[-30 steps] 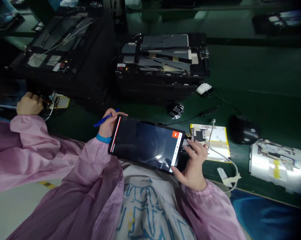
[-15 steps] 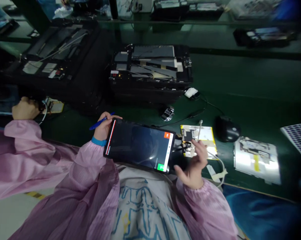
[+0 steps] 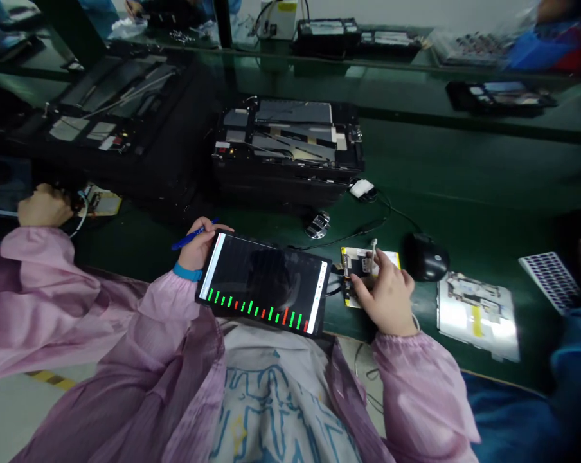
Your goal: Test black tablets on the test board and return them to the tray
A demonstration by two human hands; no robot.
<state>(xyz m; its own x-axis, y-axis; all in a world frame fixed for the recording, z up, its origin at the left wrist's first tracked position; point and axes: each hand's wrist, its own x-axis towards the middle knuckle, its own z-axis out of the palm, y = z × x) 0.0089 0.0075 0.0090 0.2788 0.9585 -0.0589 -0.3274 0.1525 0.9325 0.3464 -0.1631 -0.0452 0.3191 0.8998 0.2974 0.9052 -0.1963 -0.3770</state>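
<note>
In my left hand (image 3: 197, 245) is the left end of a black display panel (image 3: 261, 270), tilted towards me; a blue pen (image 3: 187, 239) is also tucked between those fingers. Green and red bars run along the panel's lower edge. Short dark cables (image 3: 335, 286) lead from its right end to a circuit board with a battery (image 3: 349, 257), yellow-edged, on the bench. My right hand (image 3: 389, 292) rests over this board, thumb and forefinger apart and touching it. A white cable plug (image 3: 374, 244) stands up beside the forefinger; the palm hides part of the board.
A black mouse (image 3: 426, 256) and a silver metal plate (image 3: 478, 315) lie right of the board. Beyond the panel are a small metallic object (image 3: 318, 225) and a tall stack of black device parts (image 3: 285, 148). A co-worker's hand (image 3: 44, 206) works at far left.
My right hand has moved down onto the board from hovering beside it. The panel's screen has switched from a dark picture with orange and green corner blocks to one with coloured bars.
</note>
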